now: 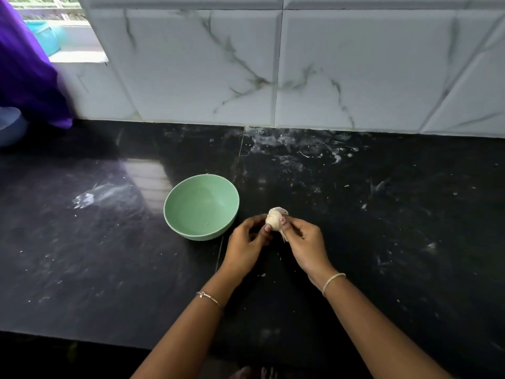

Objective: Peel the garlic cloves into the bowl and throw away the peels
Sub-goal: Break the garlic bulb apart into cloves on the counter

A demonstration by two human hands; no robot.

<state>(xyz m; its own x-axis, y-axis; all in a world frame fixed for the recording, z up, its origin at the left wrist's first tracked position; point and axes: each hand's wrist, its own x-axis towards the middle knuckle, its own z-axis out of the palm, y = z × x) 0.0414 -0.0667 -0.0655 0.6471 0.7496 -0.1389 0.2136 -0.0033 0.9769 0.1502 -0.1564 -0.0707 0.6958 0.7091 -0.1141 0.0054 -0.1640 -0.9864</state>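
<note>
Blurred purple cloth (26,77) (cropped left)

left grip (246,239): curled, pinching | right grip (306,242): curled, pinching

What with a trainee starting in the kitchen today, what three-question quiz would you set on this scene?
1. True or false: the green bowl already holds peeled cloves.
2. The left hand and the right hand are both in view. Which grips the garlic bulb? A: the left only. B: the right only. C: both.
3. Fill in: on the black counter, the bowl stands to the ___ of the hands.

Key
1. False: the bowl looks empty.
2. C: fingers of both hands pinch the bulb, held above the counter.
3. Left.
</note>
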